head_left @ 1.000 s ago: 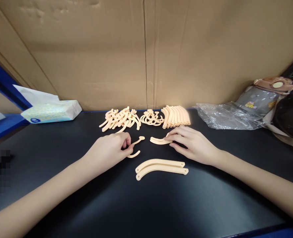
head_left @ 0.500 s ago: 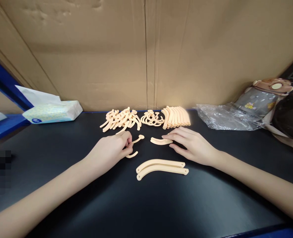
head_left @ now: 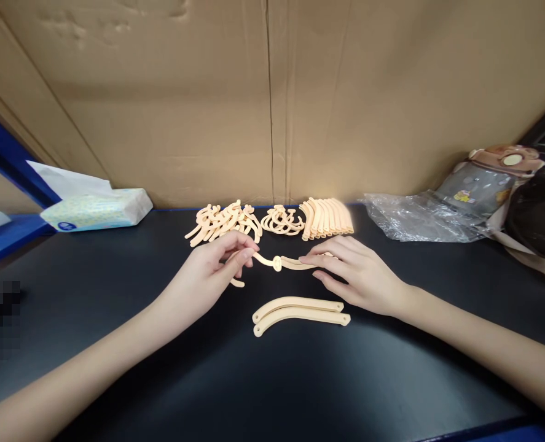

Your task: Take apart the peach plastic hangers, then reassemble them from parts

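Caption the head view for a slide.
Left hand pinches a slim curved strip; right hand touches a short curved piece.

A thin curved piece is pinched in the left hand, its rounded end brought up against a pair of short curved strips, which is held at its right end by the right hand. Two longer curved bars are laid side by side nearer the front of the black desk. Behind the hands, a loose pile, a smaller pile and a neat row of pale pieces are set out.
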### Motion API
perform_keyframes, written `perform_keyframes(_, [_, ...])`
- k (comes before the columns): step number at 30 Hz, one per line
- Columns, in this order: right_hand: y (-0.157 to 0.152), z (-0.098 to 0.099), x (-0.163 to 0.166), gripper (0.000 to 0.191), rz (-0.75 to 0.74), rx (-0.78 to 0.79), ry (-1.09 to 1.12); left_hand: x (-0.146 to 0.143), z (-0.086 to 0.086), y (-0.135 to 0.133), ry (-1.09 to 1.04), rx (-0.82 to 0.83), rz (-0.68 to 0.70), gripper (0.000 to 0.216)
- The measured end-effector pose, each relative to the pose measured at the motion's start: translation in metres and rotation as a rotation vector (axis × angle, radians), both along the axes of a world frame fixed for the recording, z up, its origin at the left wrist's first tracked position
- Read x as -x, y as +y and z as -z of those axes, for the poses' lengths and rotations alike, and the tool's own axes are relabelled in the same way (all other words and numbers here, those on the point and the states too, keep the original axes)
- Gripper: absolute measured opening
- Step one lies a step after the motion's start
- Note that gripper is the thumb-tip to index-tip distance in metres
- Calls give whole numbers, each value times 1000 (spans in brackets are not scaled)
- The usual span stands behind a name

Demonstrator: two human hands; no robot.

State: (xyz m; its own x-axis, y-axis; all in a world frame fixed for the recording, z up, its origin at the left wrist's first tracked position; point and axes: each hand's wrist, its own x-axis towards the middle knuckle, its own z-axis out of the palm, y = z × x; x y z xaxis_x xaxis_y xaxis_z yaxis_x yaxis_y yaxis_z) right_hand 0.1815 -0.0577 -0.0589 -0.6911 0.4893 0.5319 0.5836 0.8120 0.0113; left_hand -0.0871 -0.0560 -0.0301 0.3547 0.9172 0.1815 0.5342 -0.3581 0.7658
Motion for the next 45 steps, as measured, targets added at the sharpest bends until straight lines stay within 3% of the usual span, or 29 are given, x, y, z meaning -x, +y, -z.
perform_keyframes(5, [-7, -6, 6, 40, -30, -42, -72, -8, -4, -4, -232, 329, 45, 27])
perform_keyframes(16, [-29, -13, 20, 29, -174, -207, -70, -19, 3, -13, -409, 599, 152, 25])
perform_keyframes(24, [-27, -12, 17, 19, -158, -243, -4, -20, 7, -9, -413, 497, 60, 30])
perform_keyframes(29, [-24, -8, 13, 20, -156, -260, 12, -19, 11, -7, -293, 437, 113, 42])
perform_keyframes(34, [-25, -8, 15, 19, -154, -245, 9, -17, 15, -8, -159, 289, 128, 38])
perform_keyframes(40, [-24, -13, 16, 24, -113, -180, 14, -15, 14, -8, -84, 181, 112, 37])
perform_keyframes(45, [-20, -10, 13, 42, -95, -8, -9, -16, 14, -10, -76, 163, 131, 35])
